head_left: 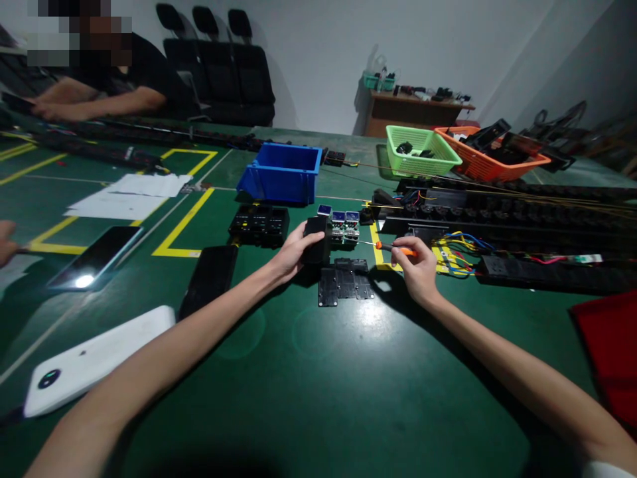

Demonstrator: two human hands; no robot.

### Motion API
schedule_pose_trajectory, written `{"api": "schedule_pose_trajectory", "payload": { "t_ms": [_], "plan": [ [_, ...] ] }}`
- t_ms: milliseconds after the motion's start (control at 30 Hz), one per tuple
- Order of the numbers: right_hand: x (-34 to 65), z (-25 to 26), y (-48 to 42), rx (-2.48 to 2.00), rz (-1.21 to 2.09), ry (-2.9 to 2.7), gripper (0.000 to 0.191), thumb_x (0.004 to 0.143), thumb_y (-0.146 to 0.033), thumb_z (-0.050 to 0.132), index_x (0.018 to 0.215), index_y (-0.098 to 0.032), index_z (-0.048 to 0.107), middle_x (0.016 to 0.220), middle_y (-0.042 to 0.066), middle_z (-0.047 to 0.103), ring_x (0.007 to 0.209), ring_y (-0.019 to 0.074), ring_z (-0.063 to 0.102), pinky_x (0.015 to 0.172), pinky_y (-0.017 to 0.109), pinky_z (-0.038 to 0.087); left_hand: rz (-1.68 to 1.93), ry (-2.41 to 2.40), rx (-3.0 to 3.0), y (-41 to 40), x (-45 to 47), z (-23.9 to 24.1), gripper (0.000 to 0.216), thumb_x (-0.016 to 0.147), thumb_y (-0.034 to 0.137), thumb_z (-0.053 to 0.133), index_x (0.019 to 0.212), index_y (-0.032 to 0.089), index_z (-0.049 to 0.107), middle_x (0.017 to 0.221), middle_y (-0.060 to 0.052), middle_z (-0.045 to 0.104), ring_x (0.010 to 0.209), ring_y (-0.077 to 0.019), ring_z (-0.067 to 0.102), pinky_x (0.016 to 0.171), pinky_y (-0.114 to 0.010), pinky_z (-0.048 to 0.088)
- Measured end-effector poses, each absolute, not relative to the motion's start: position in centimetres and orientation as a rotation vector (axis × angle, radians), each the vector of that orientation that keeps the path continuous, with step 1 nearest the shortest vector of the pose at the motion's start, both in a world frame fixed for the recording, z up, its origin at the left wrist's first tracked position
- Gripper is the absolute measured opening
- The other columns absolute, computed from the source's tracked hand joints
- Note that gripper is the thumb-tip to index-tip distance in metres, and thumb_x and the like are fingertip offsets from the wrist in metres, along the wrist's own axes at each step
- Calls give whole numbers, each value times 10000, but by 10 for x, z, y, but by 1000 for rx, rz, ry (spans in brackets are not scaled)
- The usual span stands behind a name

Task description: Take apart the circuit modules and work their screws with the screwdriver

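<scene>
My left hand is closed around a black plastic housing. Green circuit boards with small blue-faced parts along their far edge sit against the housing's right side. My right hand grips a screwdriver with an orange and black handle. Its thin shaft points left, and the tip is at or close to the boards' right edge; contact cannot be made out. Just nearer to me lie flat black cover plates on the green table. A black module block lies left of my left hand.
A blue bin stands behind the work. Green and orange baskets hold dark parts. Long black rails with coloured wires lie right. A white device, phone and papers lie left; another person sits beyond.
</scene>
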State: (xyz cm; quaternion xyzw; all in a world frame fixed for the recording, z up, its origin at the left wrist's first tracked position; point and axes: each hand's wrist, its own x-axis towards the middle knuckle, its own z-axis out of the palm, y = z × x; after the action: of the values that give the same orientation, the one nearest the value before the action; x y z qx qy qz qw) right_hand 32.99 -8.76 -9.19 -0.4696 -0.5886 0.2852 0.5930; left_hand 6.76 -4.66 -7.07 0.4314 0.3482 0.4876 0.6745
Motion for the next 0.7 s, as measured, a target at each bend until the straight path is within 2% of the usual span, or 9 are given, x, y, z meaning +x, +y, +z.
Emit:
{"api": "schedule_pose_trajectory", "payload": {
  "t_ms": [167, 333, 533, 700],
  "plan": [
    [322, -95, -83, -1128, 614, -1436, 166, 813, -326, 674, 912, -200, 632, 820, 8, 610, 664, 128, 583, 596, 267, 498, 1214, 785, 952, -43, 62, -90, 598, 783, 362, 682, 1305, 250, 412, 1069, -61, 633, 726, -146, 689, 559, -235, 557],
    [327, -100, -78, -1160, 483, -1664, 117, 811, -287, 676, 871, -190, 648, 890, 45, 646, 833, 182, 620, 748, 328, 504, 1246, 781, 968, -40, 59, -99, 640, 774, 364, 693, 1325, 279, 378, 1099, -60, 603, 720, -154, 695, 550, -249, 567],
    [332, -104, -65, -1175, 450, -1920, 71, 824, -236, 644, 881, -194, 640, 897, 57, 652, 846, 208, 622, 763, 357, 501, 1224, 761, 958, -41, 59, -101, 646, 778, 352, 692, 1330, 291, 361, 1088, -55, 580, 755, -176, 698, 654, -369, 617],
    [331, -106, -56, -1234, 378, -2105, 73, 837, -221, 613, 902, -190, 628, 893, 68, 632, 802, 204, 605, 696, 328, 485, 1222, 761, 947, -42, 59, -100, 628, 779, 352, 689, 1316, 294, 367, 1098, -55, 573, 759, -175, 693, 667, -395, 622]
  ]
}}
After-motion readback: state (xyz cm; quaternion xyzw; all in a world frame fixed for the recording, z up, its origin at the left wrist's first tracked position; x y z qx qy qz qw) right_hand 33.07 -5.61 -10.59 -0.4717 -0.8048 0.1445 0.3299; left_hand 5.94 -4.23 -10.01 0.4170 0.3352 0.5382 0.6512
